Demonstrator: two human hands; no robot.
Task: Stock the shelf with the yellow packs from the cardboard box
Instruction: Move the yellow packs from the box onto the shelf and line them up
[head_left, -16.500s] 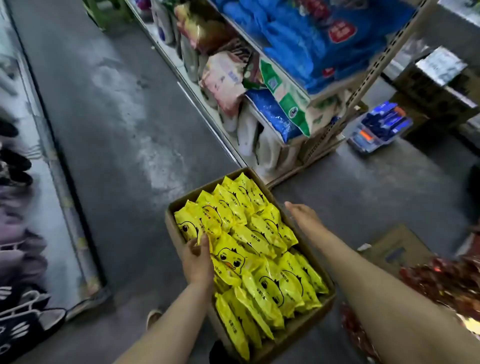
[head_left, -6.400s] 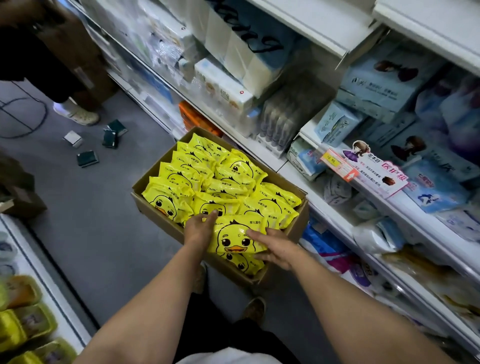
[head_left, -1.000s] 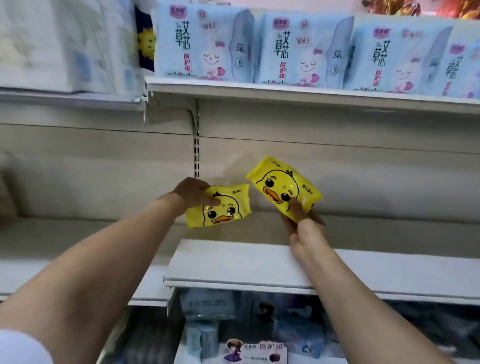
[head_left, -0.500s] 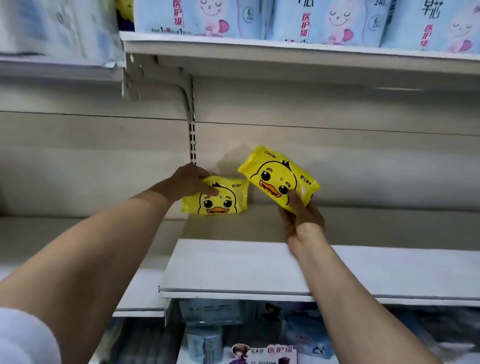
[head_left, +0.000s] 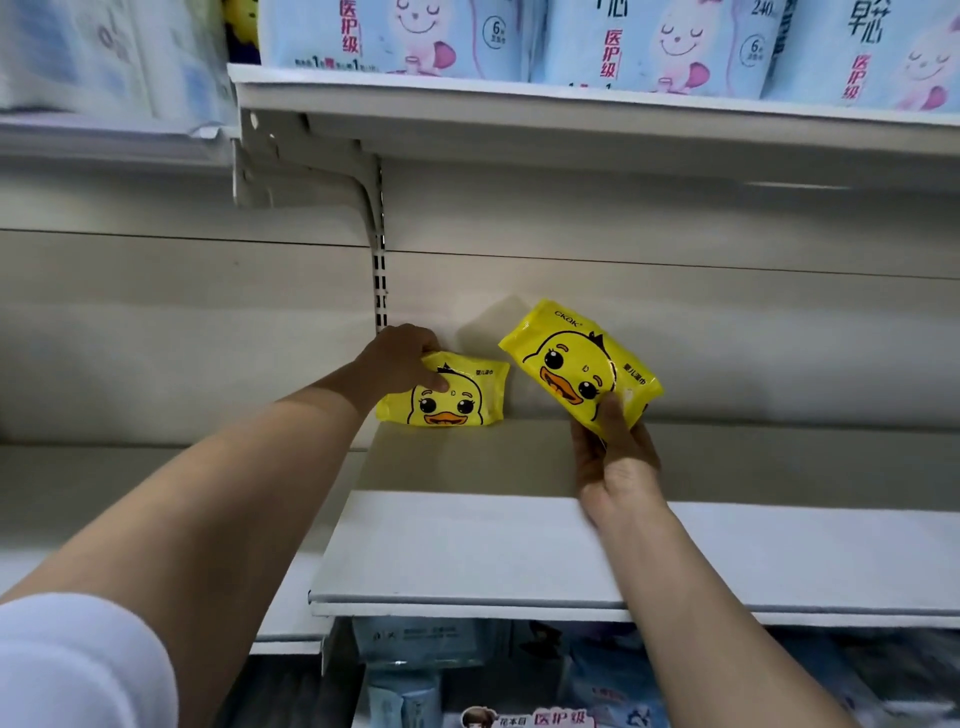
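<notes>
Two soft yellow plastic packs printed with a cartoon duck face are in play, and neither has been let go. One yellow duck pack (head_left: 444, 391) stands on its long edge at the back of the white metal shelf board (head_left: 519, 551), just beside the perforated upright rail (head_left: 381, 270) and close against the pale back panel (head_left: 675, 332); the left hand (head_left: 397, 364) curls its fingers over the pack's upper left corner, thumb on the printed face, which looks like steadying it so it stays upright with the duck facing out. That corner is a sensible starting place for a row, since later packs can lean on it. The second yellow duck pack (head_left: 579, 366) is in the air to the right, tilted so its left end sits higher, and clear of the shelf board. The right hand (head_left: 615, 462) grips it from below, thumb pressed on the front near the lower edge and fingers hidden behind. I judge this one is waiting to be squared up and set down beside the first. The cardboard box is out of view. Above, a higher shelf (head_left: 571, 104) carries pale blue packages with pink print (head_left: 415, 36); more blue packages (head_left: 415, 649) sit dimly beneath the board.
</notes>
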